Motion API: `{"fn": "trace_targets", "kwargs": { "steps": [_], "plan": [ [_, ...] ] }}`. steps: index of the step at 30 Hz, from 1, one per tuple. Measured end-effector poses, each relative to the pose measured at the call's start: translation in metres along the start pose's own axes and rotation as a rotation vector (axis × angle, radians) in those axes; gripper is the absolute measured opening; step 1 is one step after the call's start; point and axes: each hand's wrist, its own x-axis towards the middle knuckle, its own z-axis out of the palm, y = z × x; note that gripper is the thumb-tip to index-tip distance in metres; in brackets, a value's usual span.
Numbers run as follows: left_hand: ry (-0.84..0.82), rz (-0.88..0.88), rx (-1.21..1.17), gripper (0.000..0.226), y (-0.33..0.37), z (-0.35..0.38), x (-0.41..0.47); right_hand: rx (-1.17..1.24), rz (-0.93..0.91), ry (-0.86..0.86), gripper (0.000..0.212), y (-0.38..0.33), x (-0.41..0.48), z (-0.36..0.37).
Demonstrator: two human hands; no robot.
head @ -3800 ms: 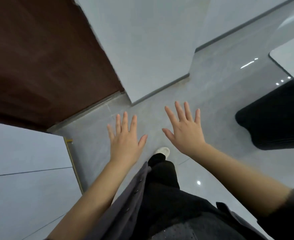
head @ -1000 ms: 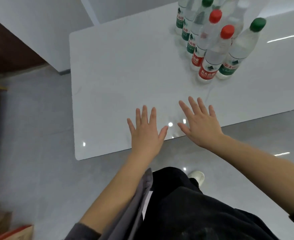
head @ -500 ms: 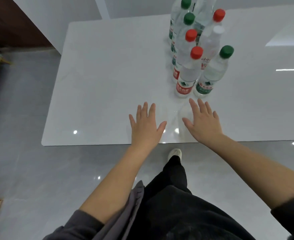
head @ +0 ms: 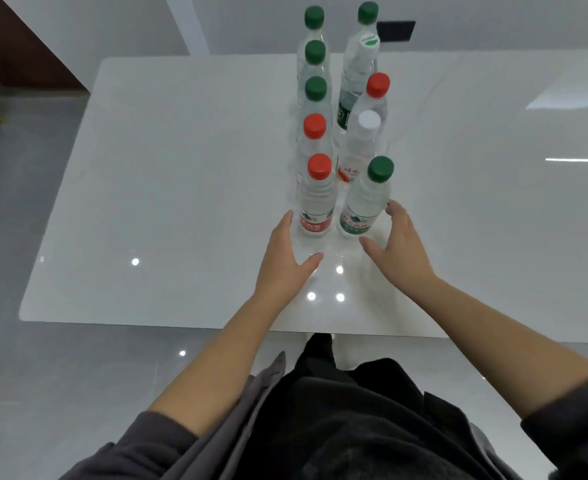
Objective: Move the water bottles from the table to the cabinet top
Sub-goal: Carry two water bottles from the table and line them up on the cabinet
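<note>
Several clear water bottles stand upright in two rows on the white table [head: 147,188]. Nearest me are a red-capped bottle with a red label [head: 315,202] and a green-capped bottle with a green label [head: 363,206]. My left hand [head: 285,261] is open just left of the red-capped bottle, fingertips at its base. My right hand [head: 398,247] is open and cupped just right of the green-capped bottle, fingertips close to its side. Neither hand grips a bottle. Behind stand more bottles with red, green and white caps [head: 315,90].
The table's near edge [head: 216,323] runs just ahead of my body, with grey tiled floor [head: 26,393] to the left and below. A dark wooden panel [head: 12,39] and a white wall stand behind the table at the left.
I have turned from the floor and door to face the table and stepped up to it. Both hands have moved forward to either side of the two nearest bottles.
</note>
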Motion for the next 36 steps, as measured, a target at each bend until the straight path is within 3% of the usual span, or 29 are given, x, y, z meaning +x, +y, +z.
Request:
{"fn": "trace_targets", "kwargs": {
  "steps": [3,8,14,21,32,36],
  "plan": [
    [0.048,-0.023,-0.094,0.094,0.006,0.014,0.012,0.148,-0.043,-0.024,0.075,0.006,0.015,-0.005],
    [0.212,-0.063,-0.239,0.078,0.021,0.039,0.03,0.332,-0.064,-0.109,0.07,0.015,0.042,-0.005],
    [0.355,-0.111,-0.287,0.067,0.033,0.051,0.052,0.411,-0.133,-0.149,0.061,0.019,0.06,0.001],
    [0.378,-0.168,-0.26,0.059,0.031,0.051,0.056,0.385,-0.166,-0.186,0.057,0.021,0.068,0.001],
    [0.342,-0.169,-0.274,0.074,0.01,0.062,0.022,0.385,-0.211,-0.362,0.064,0.027,0.053,0.002],
    [0.341,-0.172,-0.277,0.068,0.006,0.06,0.023,0.335,-0.203,-0.416,0.064,0.031,0.058,0.001]
  ]
}}
